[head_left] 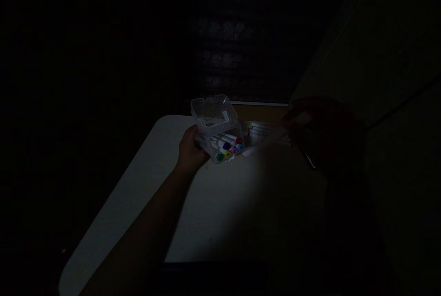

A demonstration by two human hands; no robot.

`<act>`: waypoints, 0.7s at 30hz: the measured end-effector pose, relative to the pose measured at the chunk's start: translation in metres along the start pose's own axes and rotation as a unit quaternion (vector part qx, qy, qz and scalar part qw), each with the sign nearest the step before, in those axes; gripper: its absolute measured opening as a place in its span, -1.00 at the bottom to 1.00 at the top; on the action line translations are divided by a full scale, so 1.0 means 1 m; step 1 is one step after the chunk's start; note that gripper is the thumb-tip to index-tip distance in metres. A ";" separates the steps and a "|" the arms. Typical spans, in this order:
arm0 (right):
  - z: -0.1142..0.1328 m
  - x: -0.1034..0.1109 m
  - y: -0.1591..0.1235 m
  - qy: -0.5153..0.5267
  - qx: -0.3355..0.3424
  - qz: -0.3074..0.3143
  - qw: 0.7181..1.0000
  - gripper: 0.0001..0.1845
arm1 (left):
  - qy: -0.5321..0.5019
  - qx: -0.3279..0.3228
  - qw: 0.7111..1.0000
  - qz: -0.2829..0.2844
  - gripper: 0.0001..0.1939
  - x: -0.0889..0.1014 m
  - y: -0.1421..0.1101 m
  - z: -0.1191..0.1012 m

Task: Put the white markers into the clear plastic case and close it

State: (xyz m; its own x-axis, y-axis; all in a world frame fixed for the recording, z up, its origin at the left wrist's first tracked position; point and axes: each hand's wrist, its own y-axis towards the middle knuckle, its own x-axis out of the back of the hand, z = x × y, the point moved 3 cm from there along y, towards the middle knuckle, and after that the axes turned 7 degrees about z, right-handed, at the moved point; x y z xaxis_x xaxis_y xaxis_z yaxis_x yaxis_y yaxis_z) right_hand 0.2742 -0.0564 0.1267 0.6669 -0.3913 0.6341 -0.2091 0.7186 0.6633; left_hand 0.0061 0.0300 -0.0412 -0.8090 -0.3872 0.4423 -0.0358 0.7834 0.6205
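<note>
Clear box [214, 127] open, my left grip [190, 150] clasps its side, likely for steadiness; my right grip [319, 124] holds a marker [263, 143].

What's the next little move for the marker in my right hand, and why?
I'd probably ease the marker slightly left, over the clear box. Its lid is open, other markers lie inside, your left hand holds the box, and your right hand has the marker's far end just beside it.
</note>
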 end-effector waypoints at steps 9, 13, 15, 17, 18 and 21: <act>0.027 0.010 -0.006 -0.047 0.015 -0.050 0.998 -0.87 | 0.013 0.001 1.000 0.002 -0.43 0.002 0.001 -0.005; 0.032 0.007 -0.008 -0.020 0.033 -0.035 0.999 -0.81 | 0.020 0.005 1.000 0.003 -0.44 0.003 0.001 -0.009; 0.034 0.004 -0.008 -0.012 0.056 -0.022 0.998 -0.82 | 0.020 0.002 1.000 0.003 -0.43 0.004 0.001 -0.011; 0.034 0.001 -0.008 -0.022 0.076 -0.011 0.997 -0.83 | 0.021 -0.004 1.000 0.003 -0.42 0.004 0.002 -0.012; 0.034 -0.001 -0.008 -0.025 0.081 -0.007 0.996 -0.83 | 0.021 -0.006 1.000 0.001 -0.42 0.004 0.002 -0.012; 0.033 -0.006 -0.009 -0.022 0.078 0.003 0.997 -0.83 | 0.018 -0.005 1.000 0.004 -0.40 0.004 0.002 -0.009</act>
State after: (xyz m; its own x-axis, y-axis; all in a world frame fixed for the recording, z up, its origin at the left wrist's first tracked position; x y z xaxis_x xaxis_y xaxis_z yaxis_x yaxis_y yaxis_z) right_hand 0.2487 -0.0796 0.1304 0.6340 -0.4145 0.6528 -0.3244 0.6237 0.7111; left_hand 0.0085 0.0253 -0.0326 -0.7879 -0.3976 0.4702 -0.0223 0.7815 0.6235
